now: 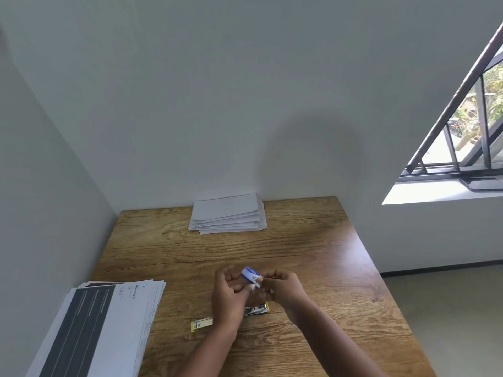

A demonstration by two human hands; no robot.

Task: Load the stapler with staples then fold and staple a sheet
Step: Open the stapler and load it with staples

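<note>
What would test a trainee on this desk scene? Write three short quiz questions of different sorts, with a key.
1. True or false: the stapler lies opened out flat on the table, under the hands.
2. Multiple choice: the small blue staple box is
A. on the folded white sheets
B. held between the left hand and the right hand
C. on the window sill
3. Fill in: the stack of printed sheets lies at the table's near ____ corner.

Key: 1 true; 2 B; 3 left. The folded white sheets sit at the far edge, against the wall.
</note>
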